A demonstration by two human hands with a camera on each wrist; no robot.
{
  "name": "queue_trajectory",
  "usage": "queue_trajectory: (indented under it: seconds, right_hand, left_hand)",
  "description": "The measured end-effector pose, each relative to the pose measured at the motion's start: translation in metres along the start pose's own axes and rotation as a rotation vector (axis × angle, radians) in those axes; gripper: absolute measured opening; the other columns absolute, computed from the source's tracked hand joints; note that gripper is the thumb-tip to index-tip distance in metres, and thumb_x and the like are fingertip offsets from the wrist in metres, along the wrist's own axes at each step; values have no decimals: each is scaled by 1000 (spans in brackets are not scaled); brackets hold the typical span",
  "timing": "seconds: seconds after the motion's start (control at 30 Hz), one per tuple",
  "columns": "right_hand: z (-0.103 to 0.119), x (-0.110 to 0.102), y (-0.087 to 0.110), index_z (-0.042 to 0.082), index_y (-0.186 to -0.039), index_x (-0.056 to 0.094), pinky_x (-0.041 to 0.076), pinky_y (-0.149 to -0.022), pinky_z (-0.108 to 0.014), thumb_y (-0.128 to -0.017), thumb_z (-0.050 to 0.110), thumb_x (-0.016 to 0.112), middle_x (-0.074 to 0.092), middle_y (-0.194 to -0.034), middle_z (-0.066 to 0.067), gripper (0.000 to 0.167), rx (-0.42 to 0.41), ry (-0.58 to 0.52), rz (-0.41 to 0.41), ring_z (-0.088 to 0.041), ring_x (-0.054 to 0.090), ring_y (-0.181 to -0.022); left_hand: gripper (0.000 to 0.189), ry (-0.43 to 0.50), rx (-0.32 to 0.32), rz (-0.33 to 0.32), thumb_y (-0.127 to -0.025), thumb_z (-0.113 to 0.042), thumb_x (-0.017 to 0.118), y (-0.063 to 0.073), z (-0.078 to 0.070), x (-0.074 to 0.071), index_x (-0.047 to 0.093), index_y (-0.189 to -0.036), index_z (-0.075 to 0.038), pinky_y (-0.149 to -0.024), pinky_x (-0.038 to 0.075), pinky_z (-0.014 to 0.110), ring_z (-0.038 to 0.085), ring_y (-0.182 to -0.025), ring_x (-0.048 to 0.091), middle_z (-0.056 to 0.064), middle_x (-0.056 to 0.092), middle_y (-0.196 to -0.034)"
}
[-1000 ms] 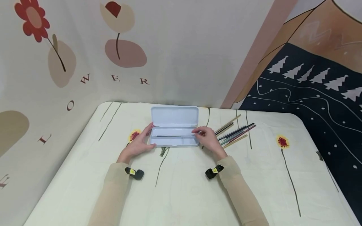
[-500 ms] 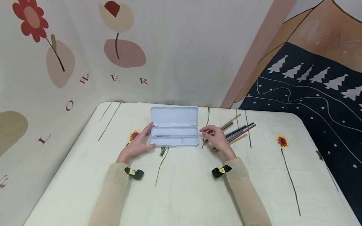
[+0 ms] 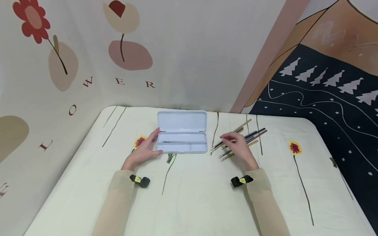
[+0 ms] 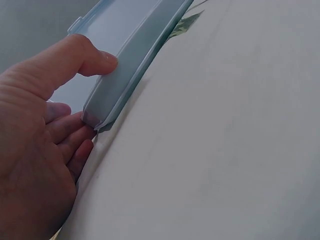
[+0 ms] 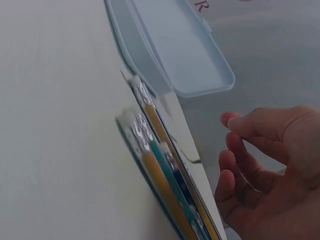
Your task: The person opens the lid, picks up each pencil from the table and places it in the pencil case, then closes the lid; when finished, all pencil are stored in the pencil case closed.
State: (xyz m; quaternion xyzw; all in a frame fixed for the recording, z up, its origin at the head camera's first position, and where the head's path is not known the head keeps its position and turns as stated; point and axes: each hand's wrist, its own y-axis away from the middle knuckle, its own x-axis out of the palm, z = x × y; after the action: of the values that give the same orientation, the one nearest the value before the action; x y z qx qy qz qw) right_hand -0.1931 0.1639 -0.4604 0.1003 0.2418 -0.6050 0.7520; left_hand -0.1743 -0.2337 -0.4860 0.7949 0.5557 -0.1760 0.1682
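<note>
An open pale-blue pencil case [image 3: 181, 121] lies on the table in the head view, its lid tipped back. My left hand [image 3: 143, 149] holds its left end. In the left wrist view the thumb [image 4: 102, 63] presses the front wall and the fingers lie around the corner. A thin dark line [image 3: 171, 142] runs along the case's long divider; I cannot tell whether it is a pencil. My right hand [image 3: 238, 147] is over the loose pencils [image 3: 257, 134], right of the case. In the right wrist view its fingers are loosely bent and hold nothing, apart from the eraser-tipped pencils [image 5: 172, 175].
A pale tablecloth [image 3: 189, 200] printed with flowers covers the table. Behind it hangs a light patterned cloth [image 3: 200, 65], with a dark tree-printed cloth [image 3: 319, 98] on the right. Each sleeve carries a small black wrist camera [image 3: 242, 181].
My right hand has moved away from the case's right end, rightward to above the pencils. The left hand has stayed at the case's left end.
</note>
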Motion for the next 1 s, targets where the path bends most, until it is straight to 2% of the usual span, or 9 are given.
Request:
queue_trajectory:
  seconds: [0.17, 0.33, 0.43, 0.67, 0.8, 0.9, 1.0]
  right_hand:
    - [-6, -13, 4, -4, -105, 70, 47, -74, -24, -92, 0, 61, 67, -98, -17, 16, 5, 7, -4, -21, 59, -85]
    - [-12, -24, 9, -5, -104, 69, 46, -68, -23, -91, -2, 62, 67, -95, -18, 15, 8, 55, -21, -17, 58, -79]
    - [-15, -31, 13, -4, -105, 70, 46, -69, -23, -91, -1, 62, 67, -95, -15, 15, 35, 84, -30, -15, 57, -80]
    - [-23, -46, 22, -7, -105, 68, 46, -73, -22, -91, -3, 62, 67, -98, -21, 16, 40, 83, -46, -22, 60, -84]
    - [-30, -55, 27, -7, -106, 68, 46, -73, -19, -92, -1, 61, 67, -98, -20, 16, 64, 119, -57, -14, 60, -85]
    - [-35, -60, 32, -8, -106, 68, 46, -73, -17, -92, -2, 61, 66, -101, -21, 17, 73, 133, -70, -9, 58, -85]
    - [-39, -66, 37, -8, -108, 67, 45, -73, -16, -92, -2, 61, 63, -106, -23, 19, 94, 140, -86, -14, 57, -89]
  left_hand:
    - [98, 10, -18, 0, -82, -6, 74, 0, 0, 0, 10, -156, -15, -113, 16, 55, 37, -141, 22, 13, 19, -158]
    - [98, 5, 0, 4, -82, -5, 73, 0, 0, 0, 9, -156, -12, -112, 16, 57, 39, -140, 22, 16, 19, -158]
    - [98, 6, -5, 2, -82, -5, 73, 0, 0, 0, 9, -156, -13, -112, 17, 56, 38, -140, 23, 15, 19, -158]
    - [98, 16, -6, 8, -82, -6, 74, 0, -3, -1, 9, -156, -12, -112, 16, 56, 38, -140, 22, 16, 19, -158]
    - [97, 18, -14, 10, -83, -4, 73, 0, -6, -1, 9, -156, -11, -113, 15, 55, 38, -141, 21, 16, 18, -158]
    - [96, 22, -15, 12, -83, 0, 71, 2, -14, -1, 8, -155, -6, -112, 15, 57, 41, -140, 20, 20, 17, -157]
    - [94, 26, -17, 18, -83, 3, 70, 7, -29, -1, 8, -154, -1, -112, 15, 58, 44, -139, 21, 24, 17, -156]
